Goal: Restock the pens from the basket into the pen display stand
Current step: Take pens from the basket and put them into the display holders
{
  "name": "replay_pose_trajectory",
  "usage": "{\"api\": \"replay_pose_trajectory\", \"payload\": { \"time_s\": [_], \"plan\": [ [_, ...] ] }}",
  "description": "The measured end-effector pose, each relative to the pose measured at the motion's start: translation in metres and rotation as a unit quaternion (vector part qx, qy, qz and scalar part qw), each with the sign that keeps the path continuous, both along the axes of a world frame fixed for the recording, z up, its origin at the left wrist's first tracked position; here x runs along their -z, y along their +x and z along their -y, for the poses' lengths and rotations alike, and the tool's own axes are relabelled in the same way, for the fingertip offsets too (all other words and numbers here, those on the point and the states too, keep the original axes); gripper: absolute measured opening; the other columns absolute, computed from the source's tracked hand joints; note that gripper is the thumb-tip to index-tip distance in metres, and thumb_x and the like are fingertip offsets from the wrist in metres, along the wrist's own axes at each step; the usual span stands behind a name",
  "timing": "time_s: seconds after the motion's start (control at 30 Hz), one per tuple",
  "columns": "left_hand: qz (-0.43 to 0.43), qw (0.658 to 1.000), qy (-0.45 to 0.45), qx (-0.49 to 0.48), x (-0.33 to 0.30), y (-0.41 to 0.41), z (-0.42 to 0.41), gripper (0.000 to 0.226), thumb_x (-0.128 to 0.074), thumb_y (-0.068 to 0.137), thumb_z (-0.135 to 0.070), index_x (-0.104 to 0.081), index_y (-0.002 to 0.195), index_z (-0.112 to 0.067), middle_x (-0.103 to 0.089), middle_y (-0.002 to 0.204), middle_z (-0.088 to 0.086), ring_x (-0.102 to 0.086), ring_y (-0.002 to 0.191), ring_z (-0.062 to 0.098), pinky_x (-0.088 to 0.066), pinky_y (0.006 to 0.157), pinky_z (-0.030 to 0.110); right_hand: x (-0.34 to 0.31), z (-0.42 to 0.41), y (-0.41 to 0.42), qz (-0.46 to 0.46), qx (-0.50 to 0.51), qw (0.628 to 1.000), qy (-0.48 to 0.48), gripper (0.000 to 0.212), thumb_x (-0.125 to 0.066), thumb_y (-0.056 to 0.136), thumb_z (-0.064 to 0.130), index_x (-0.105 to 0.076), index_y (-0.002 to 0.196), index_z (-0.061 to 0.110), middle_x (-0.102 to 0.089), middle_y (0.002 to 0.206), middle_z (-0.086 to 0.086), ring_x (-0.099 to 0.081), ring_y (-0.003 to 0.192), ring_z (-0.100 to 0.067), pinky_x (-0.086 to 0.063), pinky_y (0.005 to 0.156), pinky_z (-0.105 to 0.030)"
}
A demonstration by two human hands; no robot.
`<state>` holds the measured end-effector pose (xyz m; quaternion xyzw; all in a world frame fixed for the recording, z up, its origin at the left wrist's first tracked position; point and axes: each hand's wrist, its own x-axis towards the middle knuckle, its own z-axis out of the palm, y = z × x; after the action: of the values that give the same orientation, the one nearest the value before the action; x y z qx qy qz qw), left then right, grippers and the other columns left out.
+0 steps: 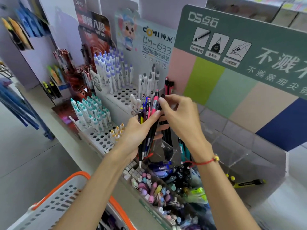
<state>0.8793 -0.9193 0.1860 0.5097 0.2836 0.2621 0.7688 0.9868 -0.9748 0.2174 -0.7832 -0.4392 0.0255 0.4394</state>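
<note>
Your left hand grips a bundle of pens; right hand pinches one black pen's top; clear display stand holds few pens, basket below; restocking looks barely begun.

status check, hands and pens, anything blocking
Left hand grips a bunch of pens. Right hand pinches the top of one black pen in the bunch. Basket low left, display stand ahead, nothing blocking.
</note>
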Motion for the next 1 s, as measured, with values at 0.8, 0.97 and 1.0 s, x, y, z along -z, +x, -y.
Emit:
{"api": "replay_pose_trajectory", "payload": {
  "time_s": [0.8,0.97,1.0],
  "plan": [
    [-0.046,0.998,0.005,-0.039,-0.016,0.007,-0.011,0.027,-0.055,0.097,-0.033,-0.067,0.112,-0.014,-0.068,0.067,-0.012,-0.051,0.053,0.001,-0.041,0.044,0.014,-0.015,-0.009,0.035,0.105,0.084,0.952,0.276,0.025,-0.053,0.098,0.007,-0.052,0.122,0.001,-0.064,0.093,0.0,-0.058,0.072,-0.001,-0.049,0.066,-0.013],
    [-0.031,0.999,-0.013,-0.031,-0.015,0.005,-0.01,0.023,-0.055,0.096,-0.031,-0.06,0.11,-0.012,-0.064,0.061,-0.01,-0.045,0.05,0.003,-0.037,0.042,0.014,-0.009,-0.015,0.037,0.061,0.058,0.969,0.233,0.018,-0.055,0.097,0.008,-0.054,0.114,0.004,-0.066,0.092,-0.001,-0.06,0.075,-0.003,-0.054,0.07,-0.021],
    [-0.03,0.999,-0.014,-0.033,-0.016,0.004,-0.01,0.022,-0.055,0.096,-0.031,-0.06,0.107,-0.013,-0.064,0.06,-0.01,-0.045,0.05,0.003,-0.037,0.042,0.014,-0.01,-0.014,0.036,0.066,0.059,0.966,0.244,0.018,-0.055,0.097,0.008,-0.054,0.115,0.003,-0.066,0.092,-0.001,-0.061,0.076,-0.003,-0.053,0.07,-0.018]
  ]
}}
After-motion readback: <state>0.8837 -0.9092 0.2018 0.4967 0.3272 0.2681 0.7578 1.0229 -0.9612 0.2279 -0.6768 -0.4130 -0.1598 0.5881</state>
